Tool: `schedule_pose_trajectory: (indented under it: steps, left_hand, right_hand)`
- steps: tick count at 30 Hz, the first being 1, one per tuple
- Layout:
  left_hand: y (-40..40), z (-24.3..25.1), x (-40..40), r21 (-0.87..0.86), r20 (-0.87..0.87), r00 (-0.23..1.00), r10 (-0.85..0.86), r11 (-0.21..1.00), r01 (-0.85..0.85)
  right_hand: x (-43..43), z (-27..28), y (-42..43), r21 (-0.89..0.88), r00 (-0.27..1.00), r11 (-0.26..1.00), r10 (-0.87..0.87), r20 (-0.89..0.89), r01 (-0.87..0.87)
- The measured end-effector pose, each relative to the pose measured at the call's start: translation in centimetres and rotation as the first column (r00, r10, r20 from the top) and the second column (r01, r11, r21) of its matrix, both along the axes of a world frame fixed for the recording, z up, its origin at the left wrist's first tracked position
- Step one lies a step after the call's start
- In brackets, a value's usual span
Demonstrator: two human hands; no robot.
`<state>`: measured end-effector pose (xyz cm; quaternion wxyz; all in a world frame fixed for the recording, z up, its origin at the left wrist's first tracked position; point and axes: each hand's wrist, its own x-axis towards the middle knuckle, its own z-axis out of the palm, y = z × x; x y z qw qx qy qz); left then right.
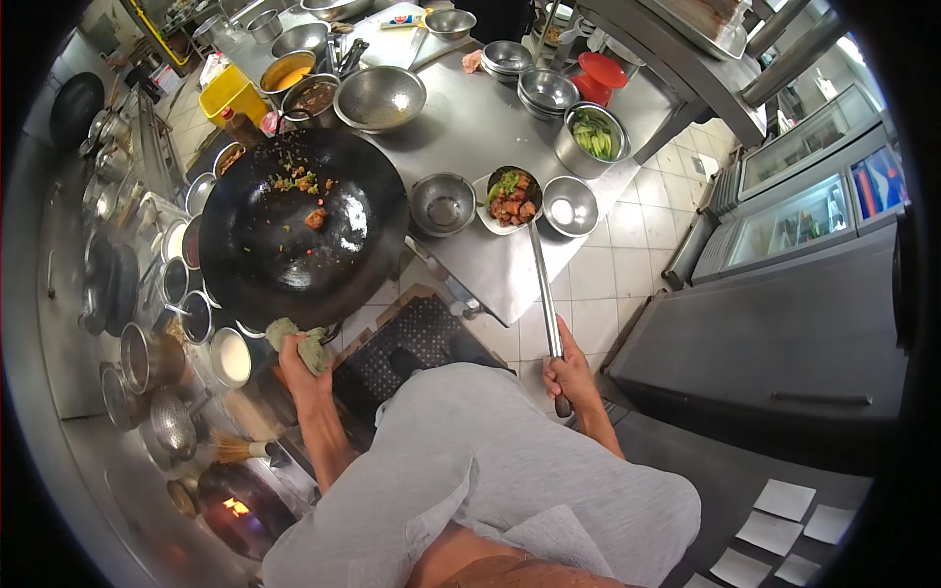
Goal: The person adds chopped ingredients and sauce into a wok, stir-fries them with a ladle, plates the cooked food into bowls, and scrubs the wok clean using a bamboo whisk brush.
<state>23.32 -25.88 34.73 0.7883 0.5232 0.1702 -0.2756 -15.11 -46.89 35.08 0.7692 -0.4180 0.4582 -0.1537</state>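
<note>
My left hand (303,360) grips the near handle of a large black wok (294,242) through a green cloth (312,349). Bits of chopped vegetable and a few browned pieces lie in the wok. In my right hand (572,371) is the dark handle end of a long metal ladle (544,283). The ladle's bowl holds browned chunks and green bits (513,200) and is over a white dish (494,223) on the steel table. Metal bowls (442,204) (571,206) stand on either side of the dish.
A pot of green vegetables (592,140) stands at the table's right edge, near stacked metal bowls (548,92). A large metal bowl (380,99) is beyond the wok. Seasoning containers (231,358) line the left side. At lower left, flames show in another wok (242,507).
</note>
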Motion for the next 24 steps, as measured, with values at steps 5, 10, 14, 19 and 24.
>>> schedule_pose_trajectory:
  steps: [5, 10, 14, 19, 24]
  left_hand:
    - [-0.1, -0.8, 0.9, -0.03, 0.0, 0.999, -0.033, 0.999, 0.033]
    - [0.2, -0.9, 1.3, -0.042, 0.007, 0.998, -0.066, 0.997, 0.066]
    - [-1.2, -0.3, 0.9, -0.067, 0.004, 1.0, 0.002, 0.998, -0.002]
    - [-0.5, -0.9, 1.4, -0.027, 0.01, 0.995, -0.1, 0.995, 0.101]
    - [-1.3, -0.2, 0.8, 0.004, 0.035, 0.996, -0.078, 0.997, 0.078]
  right_hand:
    - [0.1, -2.1, 0.1, -0.182, 0.989, 0.981, 0.037, -0.141, -0.063]
    - [0.1, -2.0, -0.3, -0.296, 0.963, 0.948, 0.033, -0.266, -0.115]
    - [-0.2, -2.6, -1.4, -0.376, 0.904, 0.898, 0.053, -0.425, -0.229]
    - [-0.7, -3.7, -0.7, -0.607, 0.752, 0.637, -0.064, -0.656, -0.475]
    - [-1.2, -4.0, -0.3, -0.639, 0.75, 0.594, -0.088, -0.655, -0.489]
